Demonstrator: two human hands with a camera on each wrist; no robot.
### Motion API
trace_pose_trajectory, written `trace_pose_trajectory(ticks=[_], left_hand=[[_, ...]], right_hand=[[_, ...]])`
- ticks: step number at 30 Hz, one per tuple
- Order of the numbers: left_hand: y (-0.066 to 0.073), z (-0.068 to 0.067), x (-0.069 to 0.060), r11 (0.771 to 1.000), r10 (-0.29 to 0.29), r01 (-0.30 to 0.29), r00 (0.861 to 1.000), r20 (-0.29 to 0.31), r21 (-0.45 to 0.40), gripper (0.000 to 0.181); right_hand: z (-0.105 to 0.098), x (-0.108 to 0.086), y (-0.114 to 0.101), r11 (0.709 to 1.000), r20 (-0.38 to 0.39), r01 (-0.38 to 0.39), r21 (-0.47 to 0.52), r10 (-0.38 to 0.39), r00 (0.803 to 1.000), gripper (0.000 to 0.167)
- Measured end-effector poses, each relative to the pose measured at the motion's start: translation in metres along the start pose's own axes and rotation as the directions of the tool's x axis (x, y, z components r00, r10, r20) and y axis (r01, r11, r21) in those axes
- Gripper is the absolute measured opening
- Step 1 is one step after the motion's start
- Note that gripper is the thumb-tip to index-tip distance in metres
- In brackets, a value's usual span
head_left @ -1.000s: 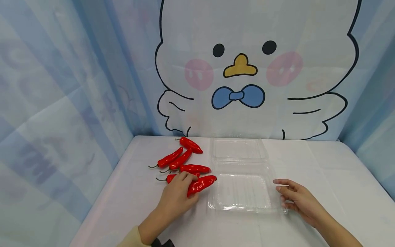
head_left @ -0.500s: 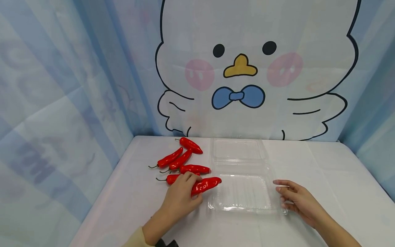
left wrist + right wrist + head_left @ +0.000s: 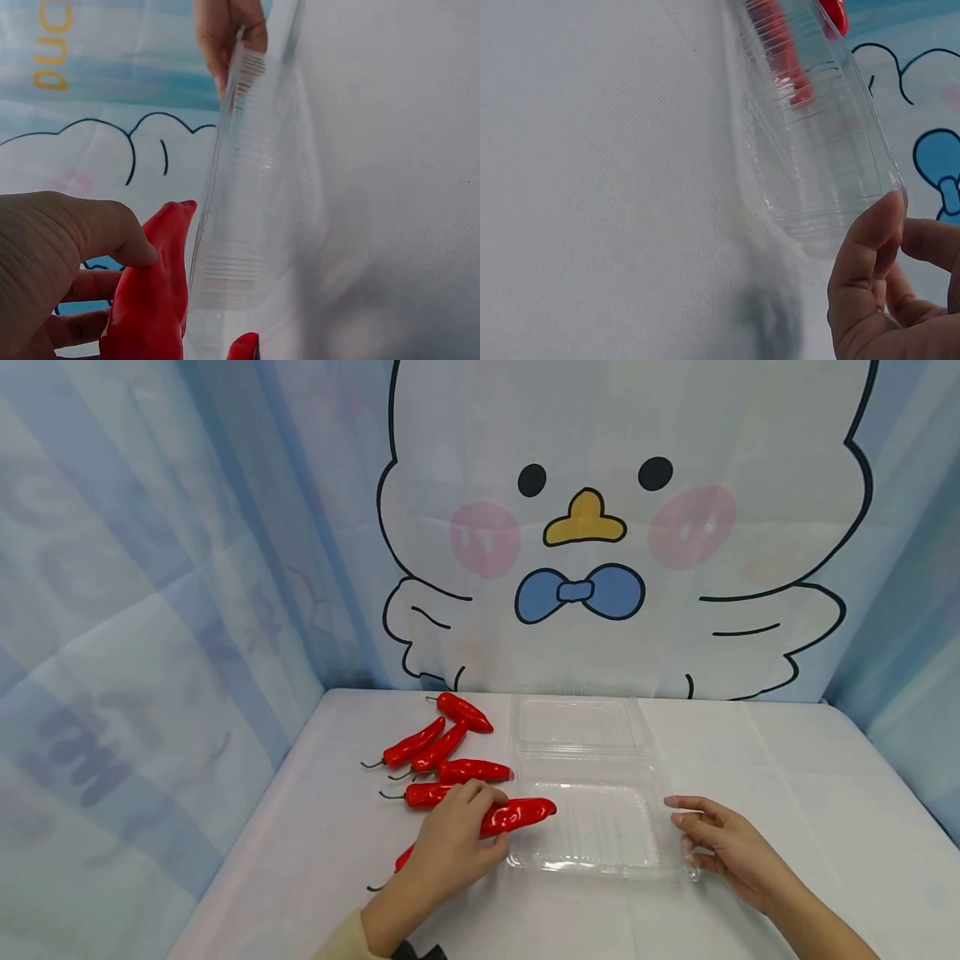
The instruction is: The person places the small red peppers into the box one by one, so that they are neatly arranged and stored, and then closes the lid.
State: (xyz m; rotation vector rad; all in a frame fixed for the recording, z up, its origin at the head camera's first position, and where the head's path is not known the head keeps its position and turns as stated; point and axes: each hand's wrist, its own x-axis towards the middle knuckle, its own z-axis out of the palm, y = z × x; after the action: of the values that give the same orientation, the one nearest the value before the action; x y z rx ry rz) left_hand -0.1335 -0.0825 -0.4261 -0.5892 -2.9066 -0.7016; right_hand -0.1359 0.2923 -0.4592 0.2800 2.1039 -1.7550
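Observation:
My left hand (image 3: 457,843) holds a red chili pepper (image 3: 525,812) between thumb and fingers, its tip reaching over the left rim of a clear plastic clamshell box (image 3: 517,852). In the left wrist view, the thumb presses on the glossy pepper (image 3: 150,300), and the box wall (image 3: 247,187) stands close beside it. The box lies with its lid (image 3: 581,724) folded back. My right hand (image 3: 738,852) pinches the box's right rim; in the right wrist view, its thumb (image 3: 877,221) is on the corner.
Several red peppers (image 3: 472,770) with green stems lie left of the box on the white table (image 3: 795,777). A red piece with a stem (image 3: 403,858) shows beside my left wrist, partly hidden. A curtain (image 3: 750,652) with a cartoon print hangs behind.
My left hand has moved right with the pepper, bringing its tip over the box's left side. A red piece with a stem has come out from behind that arm. The right hand keeps still.

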Motion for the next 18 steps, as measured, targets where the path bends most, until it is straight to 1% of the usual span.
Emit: trace_pose_trajectory(ticks=[7,12,18], left_hand=[[0.005,0.001,0.001,0.999,-0.002,0.002,1.000,0.002,-0.037,0.059],[0.010,0.006,0.002,0.999,-0.003,0.004,1.000,0.020,-0.047,0.057],[0.016,0.009,0.004,0.998,0.013,-0.011,1.000,0.026,-0.054,0.057]], right_hand=[[-0.004,0.002,0.002,1.000,0.019,-0.004,0.013,0.004,1.000,0.059],[-0.005,0.002,0.002,1.000,0.028,0.002,0.019,-0.002,1.000,0.058],[-0.004,0.002,0.002,1.000,0.033,-0.002,0.020,0.001,0.999,0.058]])
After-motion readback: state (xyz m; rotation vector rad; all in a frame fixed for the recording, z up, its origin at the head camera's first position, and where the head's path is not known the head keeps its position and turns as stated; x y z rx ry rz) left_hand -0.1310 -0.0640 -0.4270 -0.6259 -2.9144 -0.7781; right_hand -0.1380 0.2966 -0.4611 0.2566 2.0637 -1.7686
